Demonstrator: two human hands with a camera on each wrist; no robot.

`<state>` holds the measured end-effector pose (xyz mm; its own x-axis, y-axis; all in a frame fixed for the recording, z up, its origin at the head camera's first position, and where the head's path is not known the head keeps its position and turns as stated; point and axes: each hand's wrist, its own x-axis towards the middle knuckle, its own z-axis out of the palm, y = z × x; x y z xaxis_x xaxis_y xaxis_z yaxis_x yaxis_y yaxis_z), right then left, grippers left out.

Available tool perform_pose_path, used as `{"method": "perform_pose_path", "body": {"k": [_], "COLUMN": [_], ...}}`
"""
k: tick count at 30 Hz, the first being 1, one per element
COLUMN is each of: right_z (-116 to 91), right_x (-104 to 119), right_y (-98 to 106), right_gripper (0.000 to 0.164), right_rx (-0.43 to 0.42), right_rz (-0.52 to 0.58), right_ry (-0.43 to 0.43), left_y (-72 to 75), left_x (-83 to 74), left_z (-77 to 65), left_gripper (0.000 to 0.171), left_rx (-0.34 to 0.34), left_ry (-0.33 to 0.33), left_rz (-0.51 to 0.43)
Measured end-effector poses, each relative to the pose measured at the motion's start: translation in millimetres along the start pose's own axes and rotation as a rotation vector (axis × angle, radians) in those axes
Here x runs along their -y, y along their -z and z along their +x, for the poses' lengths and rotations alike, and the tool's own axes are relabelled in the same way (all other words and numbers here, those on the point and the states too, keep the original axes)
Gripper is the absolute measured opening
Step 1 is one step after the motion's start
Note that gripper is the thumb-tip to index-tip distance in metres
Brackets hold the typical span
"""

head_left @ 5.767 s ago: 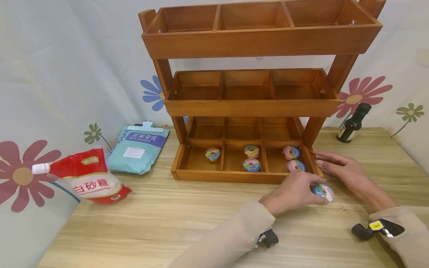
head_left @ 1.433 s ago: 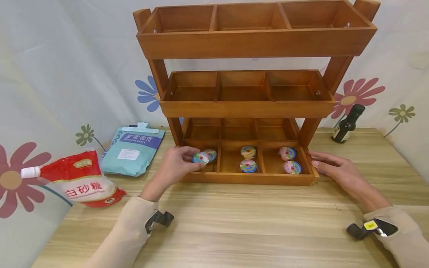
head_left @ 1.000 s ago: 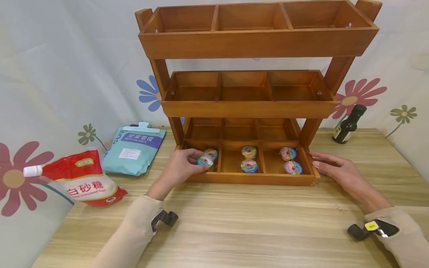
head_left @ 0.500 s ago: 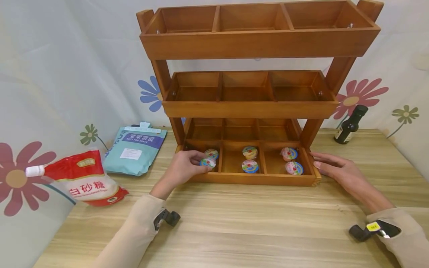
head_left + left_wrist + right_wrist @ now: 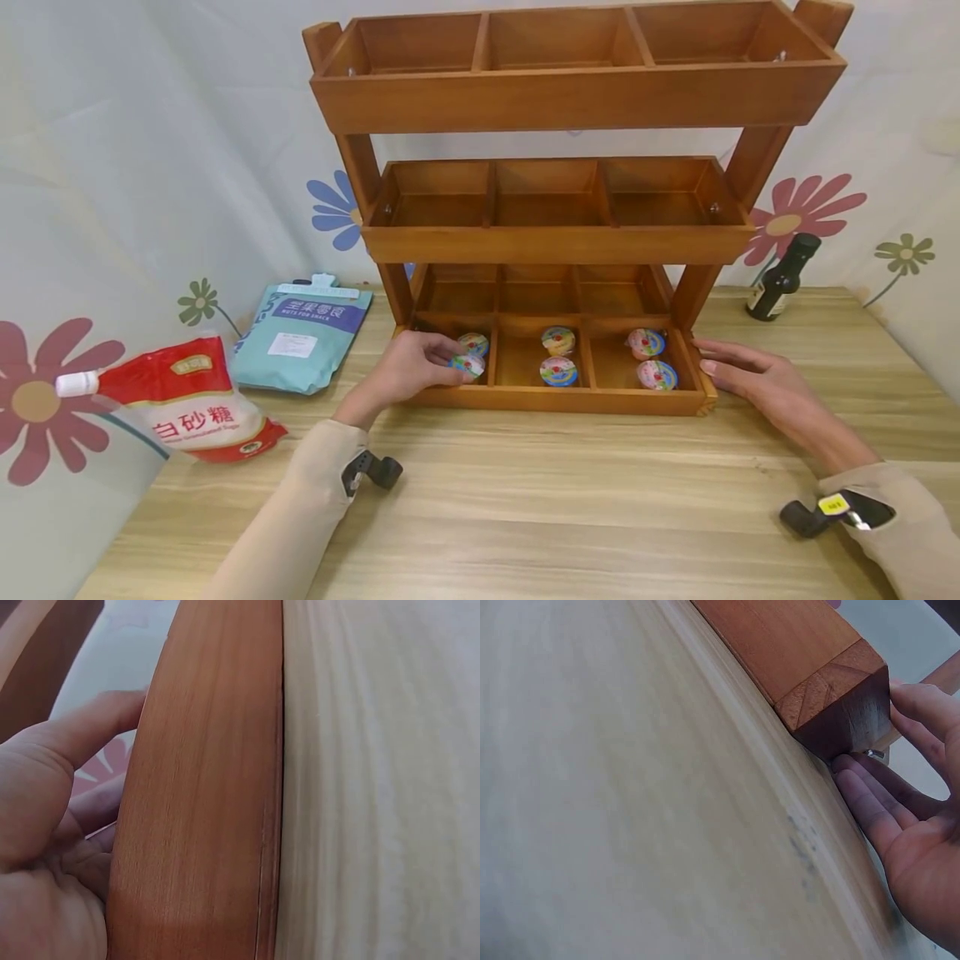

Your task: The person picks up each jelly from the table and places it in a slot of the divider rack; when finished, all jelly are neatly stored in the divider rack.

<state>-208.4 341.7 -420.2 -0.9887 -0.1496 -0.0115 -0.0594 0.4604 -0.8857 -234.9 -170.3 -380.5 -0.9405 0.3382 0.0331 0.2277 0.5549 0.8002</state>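
Observation:
In the head view my left hand (image 5: 412,368) reaches over the front rail into the left bottom compartment. Its thumb and fingers pinch a small jelly cup (image 5: 468,365) with a printed foil lid. A second jelly cup (image 5: 474,343) sits just behind it. The left wrist view has this hand behind the shelf's front board (image 5: 195,787), its cup hidden. My right hand (image 5: 757,379) rests extended fingers against the right end of the bottom tier; the right wrist view shows them touching the wooden end (image 5: 844,712). It grips nothing.
Jelly cups also lie in the middle (image 5: 558,372) and right (image 5: 657,375) bottom compartments of the three-tier wooden shelf (image 5: 555,242). A sugar bag (image 5: 202,408) and teal nut pouch (image 5: 303,337) stand left, a dark bottle (image 5: 783,279) right.
My left hand has carried a jelly cup from the shelf's right side to the left compartment and lowered it in front of the other cup. The right hand stays by the shelf's end.

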Motion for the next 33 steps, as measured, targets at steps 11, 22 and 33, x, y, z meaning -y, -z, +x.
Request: {"method": "perform_pose_path", "body": {"k": [11, 22, 33], "right_z": [-0.4, 0.0, 0.1], "right_x": [-0.5, 1.1, 0.2], "right_y": [0.0, -0.3, -0.6], "right_gripper": [0.055, 0.056, 0.056], "right_rx": [-0.010, -0.011, -0.007], "right_rz": [0.020, -0.008, -0.010], "right_ry": [0.021, 0.018, 0.011], "left_y": [1.8, 2.7, -0.3], "left_x": [-1.5, -0.6, -0.1], "left_z": [4.0, 7.1, 7.8], "left_gripper": [0.037, 0.038, 0.034], "left_rx": [0.026, 0.053, 0.031], "left_ry": [0.000, 0.029, 0.053], "left_rz": [-0.015, -0.045, -0.040]}}
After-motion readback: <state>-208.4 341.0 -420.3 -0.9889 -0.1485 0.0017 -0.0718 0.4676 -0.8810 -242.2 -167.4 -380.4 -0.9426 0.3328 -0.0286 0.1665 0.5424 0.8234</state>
